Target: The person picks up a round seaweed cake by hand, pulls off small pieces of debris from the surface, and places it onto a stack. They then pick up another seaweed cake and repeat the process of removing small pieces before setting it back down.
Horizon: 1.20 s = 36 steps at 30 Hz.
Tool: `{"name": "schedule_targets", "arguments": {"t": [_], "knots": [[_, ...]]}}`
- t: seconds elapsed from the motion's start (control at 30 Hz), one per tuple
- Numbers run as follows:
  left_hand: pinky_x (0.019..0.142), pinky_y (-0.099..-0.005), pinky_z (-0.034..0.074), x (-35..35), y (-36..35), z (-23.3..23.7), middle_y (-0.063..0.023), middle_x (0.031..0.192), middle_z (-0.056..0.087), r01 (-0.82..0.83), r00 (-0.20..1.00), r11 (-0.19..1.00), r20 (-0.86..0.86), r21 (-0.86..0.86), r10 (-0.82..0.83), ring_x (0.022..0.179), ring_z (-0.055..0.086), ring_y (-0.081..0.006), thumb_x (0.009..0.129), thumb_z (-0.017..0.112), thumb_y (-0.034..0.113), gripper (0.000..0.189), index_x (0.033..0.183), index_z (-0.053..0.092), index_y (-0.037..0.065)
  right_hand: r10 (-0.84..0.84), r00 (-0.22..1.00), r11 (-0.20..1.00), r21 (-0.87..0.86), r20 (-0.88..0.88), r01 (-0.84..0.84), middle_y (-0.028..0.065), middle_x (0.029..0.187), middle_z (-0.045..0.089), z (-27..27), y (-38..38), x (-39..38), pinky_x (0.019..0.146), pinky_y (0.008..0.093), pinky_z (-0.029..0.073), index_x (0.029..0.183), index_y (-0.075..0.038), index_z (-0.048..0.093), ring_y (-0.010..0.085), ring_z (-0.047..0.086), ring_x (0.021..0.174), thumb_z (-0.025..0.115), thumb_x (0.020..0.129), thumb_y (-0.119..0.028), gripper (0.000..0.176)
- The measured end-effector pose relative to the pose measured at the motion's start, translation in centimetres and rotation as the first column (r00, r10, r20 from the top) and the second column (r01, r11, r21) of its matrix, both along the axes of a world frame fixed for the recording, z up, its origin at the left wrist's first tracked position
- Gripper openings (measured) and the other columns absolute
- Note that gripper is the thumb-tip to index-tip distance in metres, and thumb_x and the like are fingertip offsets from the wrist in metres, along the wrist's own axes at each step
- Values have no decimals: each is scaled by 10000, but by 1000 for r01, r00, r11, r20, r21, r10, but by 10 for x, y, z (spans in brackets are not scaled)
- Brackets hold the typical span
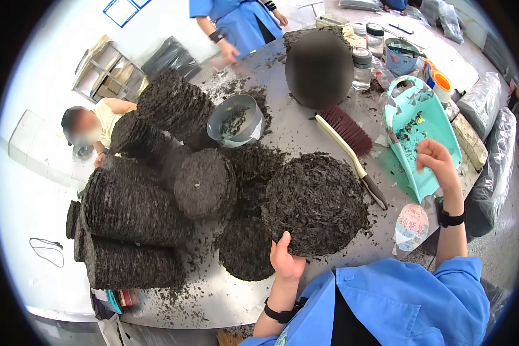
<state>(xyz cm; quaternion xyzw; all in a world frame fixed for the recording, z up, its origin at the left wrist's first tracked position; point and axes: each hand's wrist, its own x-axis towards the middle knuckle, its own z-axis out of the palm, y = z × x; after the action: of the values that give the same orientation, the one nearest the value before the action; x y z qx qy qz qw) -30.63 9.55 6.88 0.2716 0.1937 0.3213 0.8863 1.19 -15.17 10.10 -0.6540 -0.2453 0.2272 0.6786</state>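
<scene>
My left hand (286, 258) holds the lower edge of a round, dark, flaky disc (317, 205), thumb on top and the other fingers hidden beneath. Over the teal scoop-shaped tray (435, 176) is my right hand (435, 160), its fingers curled together; whether something small is between them cannot be made out. Dark crumbs and a few pale bits lie in the tray. Between the disc and the tray lies a brush (352, 153) with dark red bristles and a pale handle. Another dark disc (245, 251) sits left of my left hand.
Stacks of dark discs (130, 205) fill the left side of the metal table (225, 308). Behind them stands a clear round container (235, 121). Lidded jars (361, 69) and a blue bucket (402, 56) are at the back right. One person (230, 26) stands across; another (104, 124) is at left.
</scene>
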Motion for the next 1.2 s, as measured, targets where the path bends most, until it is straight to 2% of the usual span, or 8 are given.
{"name": "schedule_targets", "arguments": {"t": [0.13, 0.3, 0.6, 0.83, 0.97, 1.03, 1.13, 1.2], "knots": [[1027, -447, 428, 10, -1, 1, -120, 1335, 523, 25, 1000, 1000, 12, 13, -26, 1198, 531, -273, 922, 485, 68, 484, 1394, 388, 34, -32, 585, 910, -219, 811, 353, 69, 852, 671, 19, 20, -29, 758, 325, 508, 1056, -26, 632, 201, 652, 805, 678, 766, 14, 297], [1044, -449, 410, 9, -15, 8, -131, 1344, 504, 65, 995, 992, -88, 111, -55, 1219, 509, -278, 925, 460, 74, 482, 1397, 374, 24, 255, 614, 963, -140, 747, -229, 70, 855, 663, 34, 102, -114, 725, 356, 526, 910, -66, 670, 262, 648, 826, 737, 751, -112, 179], [1057, -432, 396, -7, -23, 8, -158, 1351, 483, 16, 986, 970, -165, 244, 26, 1228, 493, -279, 927, 443, 39, 479, 1395, 355, -9, 111, 406, 991, -68, 907, -119, 42, 799, 623, 22, 155, -150, 650, 341, 479, 842, -98, 651, 226, 596, 732, 755, 706, -103, 171], [1052, -454, 398, 5, -15, 11, -148, 1372, 475, 28, 990, 987, -143, 161, -5, 1237, 490, -281, 938, 451, 83, 486, 1408, 352, 9, 298, 771, 937, -19, 562, -349, 81, 830, 629, 40, 119, -121, 728, 356, 497, 819, -34, 620, 236, 613, 779, 679, 816, -84, 78], [1048, -471, 397, 7, -1, 10, -114, 1360, 502, -14, 991, 997, -128, 72, 23, 1230, 502, -288, 939, 459, 148, 476, 1396, 393, 36, 420, 890, 717, 666, -177, -206, 90, 807, 607, 13, 44, -46, 677, 316, 491, 774, -28, 572, 185, 591, 771, 596, 911, -131, 172], [1051, -463, 398, 8, 10, 3, -113, 1342, 531, 8, 1000, 1000, -25, -21, -9, 1223, 511, -293, 939, 478, 177, 448, 1362, 447, 34, -127, 959, 981, -109, 254, 159, 93, 926, 631, -28, 6, 1, 773, 297, 477, 1094, -10, 562, 189, 610, 847, 582, 921, -141, 218], [1052, -474, 399, 14, 19, -3, -124, 1348, 532, 12, 1000, 991, 14, -132, -11, 1231, 510, -296, 941, 490, 197, 443, 1349, 462, 27, -90, 592, 844, -255, 801, 472, 52, 999, 635, -24, 9, -26, 816, 278, 459, 1236, -43, 508, 151, 606, 892, 592, 918, -124, 339], [1058, -481, 402, 14, 21, -7, -132, 1360, 523, 44, 998, 990, 56, -134, -37, 1237, 510, -298, 952, 497, 204, 434, 1343, 465, 18, -15, 974, 996, -83, 228, 35, 55, 1063, 641, -24, 25, -48, 839, 294, 471, 1254, -67, 515, 147, 612, 943, 583, 924, -107, 339]]}}
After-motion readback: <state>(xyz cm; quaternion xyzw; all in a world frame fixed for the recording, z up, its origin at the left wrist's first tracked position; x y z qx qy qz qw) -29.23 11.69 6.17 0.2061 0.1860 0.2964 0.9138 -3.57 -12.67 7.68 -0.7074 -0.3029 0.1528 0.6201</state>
